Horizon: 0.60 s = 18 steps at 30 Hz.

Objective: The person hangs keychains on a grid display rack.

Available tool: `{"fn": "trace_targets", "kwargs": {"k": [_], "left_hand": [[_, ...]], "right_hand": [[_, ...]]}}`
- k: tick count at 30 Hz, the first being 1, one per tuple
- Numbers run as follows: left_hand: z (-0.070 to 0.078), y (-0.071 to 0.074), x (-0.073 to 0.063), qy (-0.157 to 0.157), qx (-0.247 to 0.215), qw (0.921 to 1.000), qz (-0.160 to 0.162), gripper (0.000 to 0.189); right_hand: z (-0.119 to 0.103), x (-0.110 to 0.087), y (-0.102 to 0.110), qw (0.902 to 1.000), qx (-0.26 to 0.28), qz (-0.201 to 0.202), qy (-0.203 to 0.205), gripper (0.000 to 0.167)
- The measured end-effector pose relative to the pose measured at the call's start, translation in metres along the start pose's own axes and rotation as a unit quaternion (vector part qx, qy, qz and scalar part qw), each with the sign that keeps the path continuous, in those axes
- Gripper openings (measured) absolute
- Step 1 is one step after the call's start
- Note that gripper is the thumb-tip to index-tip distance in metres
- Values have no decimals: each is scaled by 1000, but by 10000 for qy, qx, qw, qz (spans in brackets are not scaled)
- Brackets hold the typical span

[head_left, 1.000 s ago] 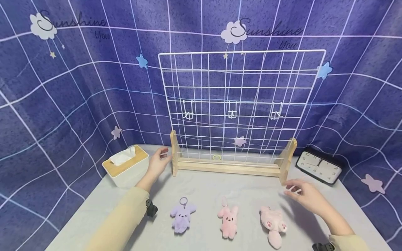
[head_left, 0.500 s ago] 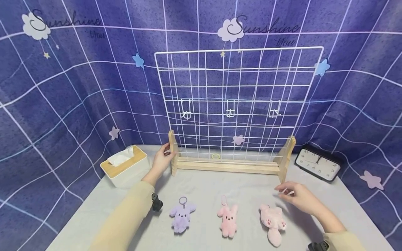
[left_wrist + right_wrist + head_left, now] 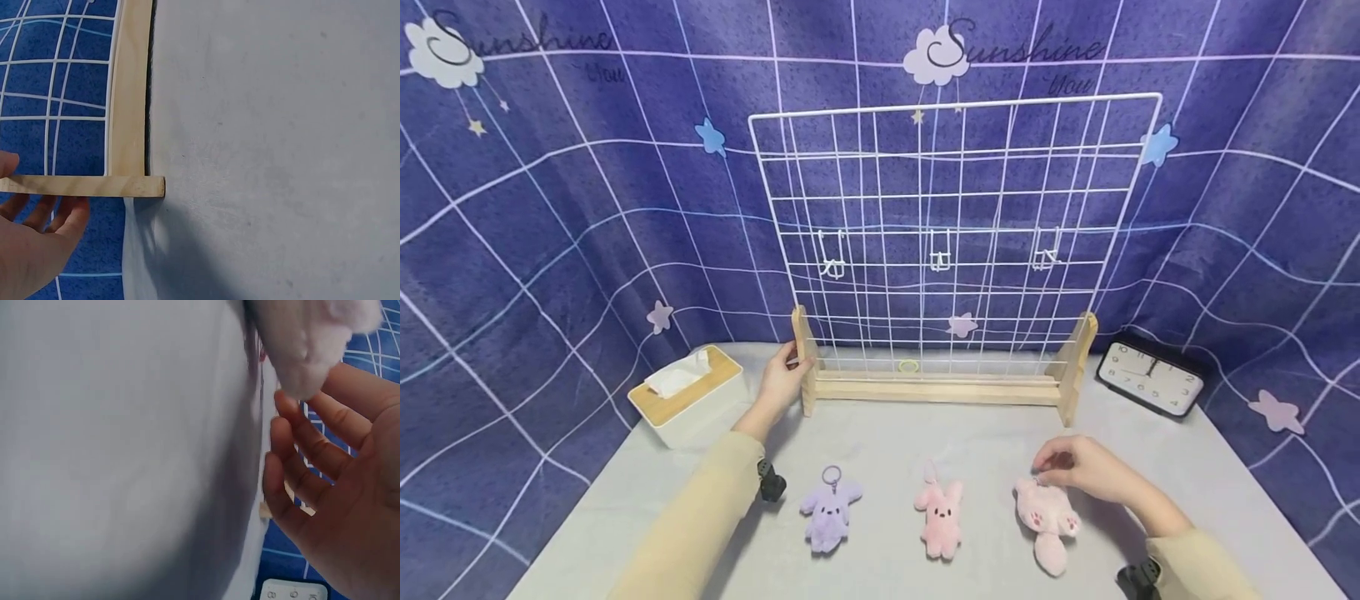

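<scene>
My left hand (image 3: pixel 782 379) grips the left wooden end piece (image 3: pixel 81 185) of a stand that holds up a white wire grid (image 3: pixel 958 196). Thumb and fingers lie on opposite sides of that wood in the left wrist view. A light pink plush keychain (image 3: pixel 1047 521) lies on the table at right with its paw pads up. My right hand (image 3: pixel 1093 471) pinches it at its top end, thumb and index finger together there; the plush partly covers these fingertips in the right wrist view. A pink bunny plush keychain (image 3: pixel 942 521) and a purple plush keychain (image 3: pixel 827 517) lie face up.
Three white hooks, the middle one (image 3: pixel 940 254) among them, hang on the grid. A tissue box (image 3: pixel 688 400) with a wooden lid stands at left, a black-framed clock (image 3: pixel 1150 379) at back right. A blue patterned curtain (image 3: pixel 587 275) backs the table.
My left hand has moved right onto the stand's end piece and taken hold of it. My right hand has come left and down to the light pink plush keychain. The head view has shifted slightly.
</scene>
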<state>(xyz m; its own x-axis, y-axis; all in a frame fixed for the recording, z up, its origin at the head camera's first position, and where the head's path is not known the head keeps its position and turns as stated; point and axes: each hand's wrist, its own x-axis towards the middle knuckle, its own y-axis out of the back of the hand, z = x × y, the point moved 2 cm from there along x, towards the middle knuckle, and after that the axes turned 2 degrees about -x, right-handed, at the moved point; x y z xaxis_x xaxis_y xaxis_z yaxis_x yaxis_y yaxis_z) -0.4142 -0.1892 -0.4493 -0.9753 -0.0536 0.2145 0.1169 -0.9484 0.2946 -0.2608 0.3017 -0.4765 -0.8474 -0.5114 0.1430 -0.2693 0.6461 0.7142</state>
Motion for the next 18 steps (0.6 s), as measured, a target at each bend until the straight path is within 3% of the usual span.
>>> {"fn": "trace_targets", "kwargs": {"k": [12,18], "left_hand": [[1,2,0,-38,-87,10000,-25,53],[0,1,0,-24,-47,10000,-45,53]], "right_hand": [[4,9,-3,9982,142,-493,310,13],[4,9,-4,9981,83,-573,201,13]]}}
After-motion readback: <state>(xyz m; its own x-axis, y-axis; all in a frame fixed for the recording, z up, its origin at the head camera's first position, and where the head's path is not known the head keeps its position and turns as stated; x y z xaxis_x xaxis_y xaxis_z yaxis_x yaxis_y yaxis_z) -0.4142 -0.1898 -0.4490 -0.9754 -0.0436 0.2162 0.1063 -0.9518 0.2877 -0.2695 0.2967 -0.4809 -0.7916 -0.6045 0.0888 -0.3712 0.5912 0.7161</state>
